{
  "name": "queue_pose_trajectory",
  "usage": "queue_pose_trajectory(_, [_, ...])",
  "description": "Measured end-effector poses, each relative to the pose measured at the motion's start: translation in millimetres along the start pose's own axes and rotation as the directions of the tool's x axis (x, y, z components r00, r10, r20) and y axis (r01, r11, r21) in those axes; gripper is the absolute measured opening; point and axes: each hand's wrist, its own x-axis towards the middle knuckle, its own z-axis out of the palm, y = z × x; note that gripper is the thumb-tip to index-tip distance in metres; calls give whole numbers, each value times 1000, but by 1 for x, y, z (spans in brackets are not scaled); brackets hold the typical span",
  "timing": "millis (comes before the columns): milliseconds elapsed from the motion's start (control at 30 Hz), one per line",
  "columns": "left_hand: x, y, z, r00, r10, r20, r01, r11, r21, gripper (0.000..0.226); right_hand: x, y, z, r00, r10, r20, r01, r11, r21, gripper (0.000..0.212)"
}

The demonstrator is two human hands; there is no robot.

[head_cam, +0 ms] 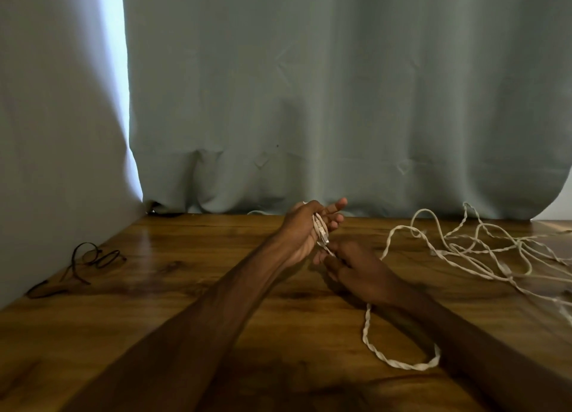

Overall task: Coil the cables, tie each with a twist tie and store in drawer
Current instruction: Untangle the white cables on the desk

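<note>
Nearest the camera, a twisted loop of white cable (pixel 366 328) lies on the wooden table (pixel 216 247). It runs under the right forearm, which hides that stretch. The right hand (pixel 356 270) rests low on the table, knuckles towards the camera. Its fingertips pinch the cable just below the plug (pixel 322 233), though the pinch itself is mostly hidden behind the hand. The left hand (pixel 305 232), raised just beyond, holds the plug end in its palm, with some fingers stretched forward. To the right, the rest of the cable sprawls in a loose tangle cut off by the frame edge. Far left, well apart, lies a thin black cable (pixel 73 261). Behind everything hangs a grey-green curtain (pixel 309 102), and something dark at its foot is too dim to make out.
</note>
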Motion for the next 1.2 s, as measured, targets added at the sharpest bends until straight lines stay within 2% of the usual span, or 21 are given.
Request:
queue_pose_trajectory(100, [5,-2,1,996,53,-71,-55,998,-36,22,-2,-5,-2,1000,11,16,-12,1000,26,25])
queue_pose_trajectory(233, [20,-2,-11,975,125,-182,-122,992,24,22,-4,-6,-6,980,149,129,-169,973,159,18])
queue_pose_trajectory(300, [25,-3,-19,966,156,-209,-136,985,106,26,-4,-7,-5,955,180,235,-237,941,244,13])
queue_pose_trajectory(367, [27,-3,-24,963,187,-196,-146,967,208,30,-3,-7,-6,933,175,315,-291,883,368,18])
queue_pose_trajectory(467, [16,-4,-21,945,297,-138,-209,870,446,39,-1,-9,-12,911,179,372,-350,813,466,31])
queue_pose_trajectory(600, [-6,-5,-18,896,443,37,-344,638,689,36,-6,-11,-26,899,118,422,-365,736,571,50])
queue_pose_trajectory(633, [-7,-7,-24,890,442,109,-359,536,764,31,-6,-10,-29,897,119,425,-376,709,597,55])
queue_pose_trajectory(700, [-5,-10,-39,869,416,268,-384,226,895,22,-5,-7,-37,890,125,438,-410,639,651,65])
queue_pose_trajectory(767, [-4,-15,-51,823,387,415,-429,-55,902,26,-3,-4,-42,883,109,457,-422,613,668,69])
queue_pose_trajectory(800, [-5,-17,-53,797,380,469,-448,-148,881,28,-2,-3,-44,878,104,467,-420,636,648,70])
queue_pose_trajectory(833, [-5,-17,-52,790,366,492,-449,-200,871,30,-3,-1,-46,873,106,476,-412,684,602,69])
queue_pose_trajectory(900, [-4,-12,-49,830,340,441,-394,-202,897,34,-5,3,-50,863,136,486,-387,797,464,66])
queue_pose_trajectory(967, [-3,-7,-50,854,375,360,-280,-252,926,34,-8,8,-56,855,173,489,-370,864,341,55])
queue_pose_trajectory(1033, [-1,0,-57,829,471,301,-166,-308,937,34,-11,11,-59,853,191,486,-328,920,214,40])
queue_pose_trajectory(1067, [-1,3,-61,802,535,265,-115,-297,948,35,-12,11,-60,858,200,473,-301,942,148,34])
queue_pose_trajectory(1133, [-1,10,-65,743,650,161,-39,-198,979,40,-13,13,-60,872,212,442,-275,958,83,23])
queue_pose_trajectory(1200, [2,17,-69,684,729,19,15,-39,999,44,-13,16,-61,886,212,413,-247,968,34,15])
